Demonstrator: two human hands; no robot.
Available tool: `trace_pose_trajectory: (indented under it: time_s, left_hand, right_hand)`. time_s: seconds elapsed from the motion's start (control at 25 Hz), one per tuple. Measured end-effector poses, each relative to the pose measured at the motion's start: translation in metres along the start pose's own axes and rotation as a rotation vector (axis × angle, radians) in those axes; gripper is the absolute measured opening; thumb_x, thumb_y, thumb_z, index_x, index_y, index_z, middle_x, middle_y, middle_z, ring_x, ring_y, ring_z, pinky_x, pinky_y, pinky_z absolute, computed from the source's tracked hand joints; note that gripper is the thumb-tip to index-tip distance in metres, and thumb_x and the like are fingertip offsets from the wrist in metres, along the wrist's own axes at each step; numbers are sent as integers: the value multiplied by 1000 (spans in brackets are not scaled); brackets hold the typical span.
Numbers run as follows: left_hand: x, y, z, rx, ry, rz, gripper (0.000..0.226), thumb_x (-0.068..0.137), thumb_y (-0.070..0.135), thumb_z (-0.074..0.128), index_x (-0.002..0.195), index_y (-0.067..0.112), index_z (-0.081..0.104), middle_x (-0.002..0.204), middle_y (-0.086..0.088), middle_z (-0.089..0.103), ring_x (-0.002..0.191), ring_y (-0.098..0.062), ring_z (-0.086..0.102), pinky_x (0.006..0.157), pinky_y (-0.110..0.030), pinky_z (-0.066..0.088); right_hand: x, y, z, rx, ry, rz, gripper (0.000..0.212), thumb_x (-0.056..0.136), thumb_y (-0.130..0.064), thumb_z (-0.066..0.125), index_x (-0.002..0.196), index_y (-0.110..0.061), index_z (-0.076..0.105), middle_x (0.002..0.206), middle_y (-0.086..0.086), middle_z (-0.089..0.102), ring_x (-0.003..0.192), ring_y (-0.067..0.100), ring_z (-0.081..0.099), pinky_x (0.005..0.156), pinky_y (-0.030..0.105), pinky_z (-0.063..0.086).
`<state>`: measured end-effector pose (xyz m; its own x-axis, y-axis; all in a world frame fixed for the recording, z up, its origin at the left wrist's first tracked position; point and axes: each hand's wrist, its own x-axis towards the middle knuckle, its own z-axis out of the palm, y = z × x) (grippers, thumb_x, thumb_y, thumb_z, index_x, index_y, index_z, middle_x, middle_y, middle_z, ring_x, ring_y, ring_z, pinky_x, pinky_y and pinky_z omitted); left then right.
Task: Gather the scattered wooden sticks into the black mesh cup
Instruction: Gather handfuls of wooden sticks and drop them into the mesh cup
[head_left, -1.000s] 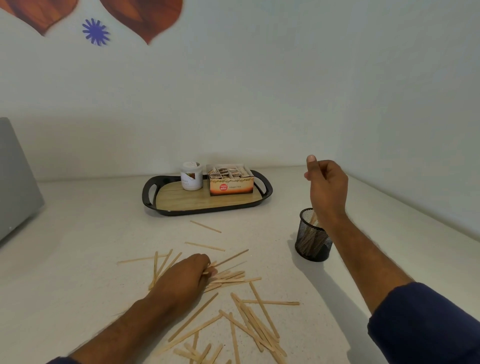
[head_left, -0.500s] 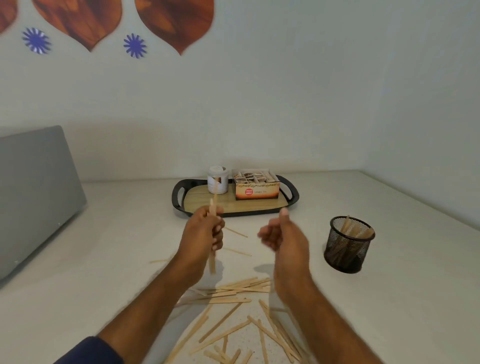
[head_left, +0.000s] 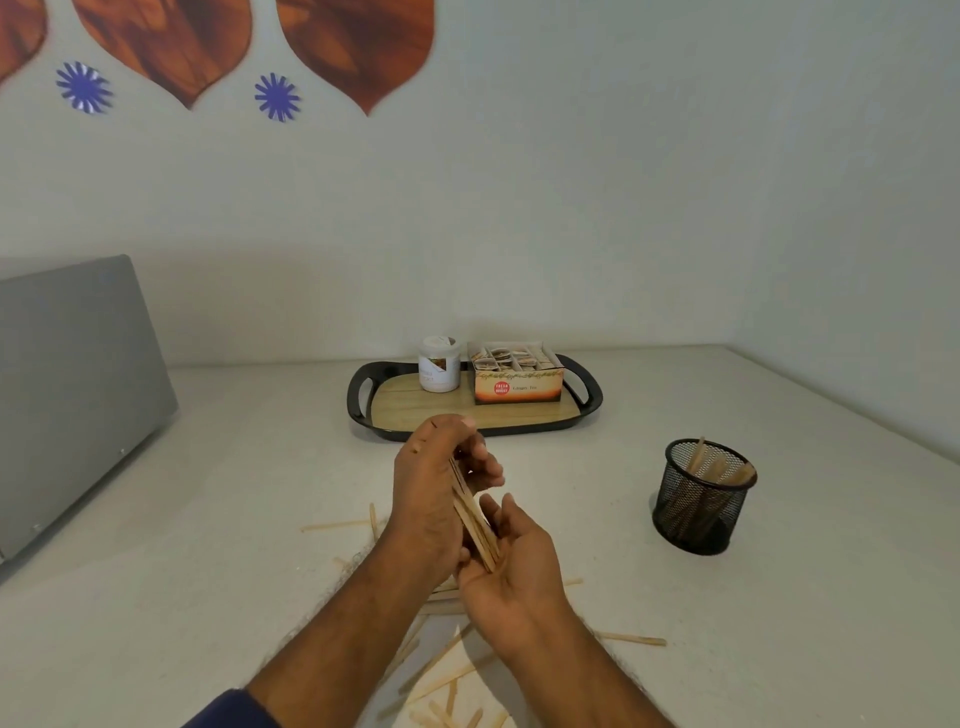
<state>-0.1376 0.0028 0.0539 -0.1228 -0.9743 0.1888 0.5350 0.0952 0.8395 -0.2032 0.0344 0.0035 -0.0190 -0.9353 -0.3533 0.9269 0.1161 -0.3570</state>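
Observation:
My left hand (head_left: 428, 493) is closed around a small bundle of wooden sticks (head_left: 474, 522), held upright above the table. Their lower ends rest in the palm of my right hand (head_left: 511, 558), whose fingers are spread under them. More loose sticks (head_left: 439, 670) lie scattered on the white table below and behind my forearms, partly hidden by them. The black mesh cup (head_left: 701, 496) stands upright to the right of my hands, apart from them, with several sticks inside.
A black tray (head_left: 475, 415) with a wooden base stands at the back, carrying a white jar (head_left: 439, 362) and an orange tea box (head_left: 517, 373). A grey appliance (head_left: 72, 395) sits at the left. Walls close off the back and right.
My right hand came back from above the cup to the middle. My left hand lifted sticks off the table, and both hands now meet around the bundle. The camera view shifted left.

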Motion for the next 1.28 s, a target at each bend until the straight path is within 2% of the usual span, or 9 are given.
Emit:
trace_pose_trajectory:
  time_s: [0.12,0.28,0.4,0.52,0.68,0.8,1.0,1.12,1.28]
  left_hand:
    - [-1,-3,1,45,22,-12,22,87,27,61,70,14,64,63,-6,62,66,-25,66,66,-33,58]
    - [-3,-3,-3,152,137,-42,31,87,46,61,67,23,64,50,-2,55,54,-19,62,52,-28,54]
    - [-1,-2,-15,251,260,-1,50,85,58,53,58,17,55,43,2,50,54,-17,54,61,-33,50]
    - [-1,-4,-30,311,308,24,57,78,66,50,59,12,57,50,0,60,63,-20,59,74,-37,51]
    - [-5,-11,-56,480,121,-22,48,76,66,50,87,24,69,84,2,74,84,-17,69,77,-32,54]
    - [-13,-16,-84,903,-68,-69,48,66,70,57,98,34,65,105,8,69,96,-9,64,74,-26,48]
    - [-27,-25,-116,1597,-491,-121,92,59,88,52,135,37,45,147,12,40,127,-6,39,103,-29,38]
    - [-34,-29,-118,1742,-563,-156,121,44,99,42,147,38,27,160,11,17,145,-14,18,117,-40,24]
    - [-33,-28,-114,1787,-557,-104,109,56,92,48,148,38,26,160,11,17,145,-15,17,116,-38,23]
  right_hand:
    - [0,0,-2,-31,6,8,27,96,-29,52,91,-4,63,84,19,66,65,25,61,51,26,41]
    - [-6,-2,-1,-153,-108,15,23,88,-25,62,87,-4,70,69,13,66,55,18,57,41,23,43]
    - [-13,-8,1,-301,-195,13,21,76,-11,70,94,1,73,79,16,70,60,19,62,48,22,52]
    - [-13,-13,-2,-373,-144,-41,9,78,8,68,82,5,75,80,20,73,65,24,70,56,23,58]
    - [-14,-37,-6,-447,-48,-122,11,80,14,63,82,7,72,75,20,74,64,24,73,56,24,59]
    - [-18,-85,-3,-558,-17,-278,12,79,14,63,82,6,71,71,15,74,61,21,72,58,22,59]
    - [-36,-184,17,-956,74,-674,12,77,14,66,80,4,69,78,18,66,53,21,66,59,23,60]
    - [-48,-238,22,-1298,315,-874,10,76,10,69,81,2,72,75,19,67,55,26,66,57,29,54]
    - [-45,-272,24,-1750,533,-735,11,78,11,64,78,3,72,69,17,69,56,26,66,66,37,57]
